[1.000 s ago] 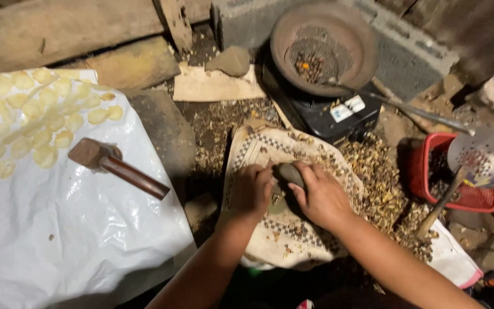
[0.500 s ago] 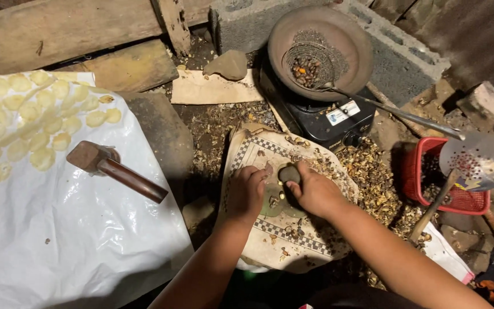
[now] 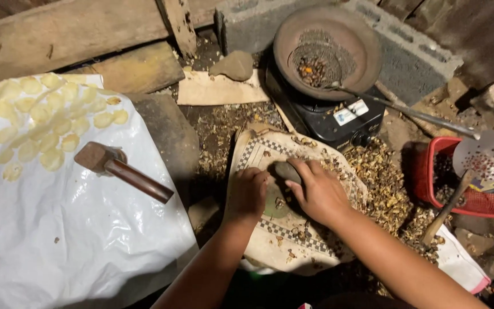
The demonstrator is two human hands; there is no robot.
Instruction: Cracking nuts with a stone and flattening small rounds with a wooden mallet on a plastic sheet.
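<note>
A: Where do we find the stone [image 3: 287, 170], and what does it rest on?

B: It sits over the round pad at the middle of the patterned cloth [image 3: 258, 150], low against it, with bits of cracked shell scattered around. The right hand [image 3: 318, 191] wraps it from the right, its fingers [image 3: 300, 166] curled closed over the top.

A: And the left hand [image 3: 249, 191]?

B: Its fingers are bent in, knuckles up, pressed to the cloth just beside the stone; whether they pinch a nut we cannot tell.

A: Which step do we judge this to be?

B: Cracking, we think: the stone low on the pad. A next strike would call for a nut held steady and fingertips kept out from under the stone.

A: What lies farther out?

B: A shell heap [image 3: 378, 183] to the right, a red basket [image 3: 470, 200], a pan [image 3: 361, 43] on a black stove [image 3: 338, 123], and a mallet [image 3: 121, 167] on the white sheet [image 3: 87, 240] with pale flattened discs [image 3: 47, 120].
</note>
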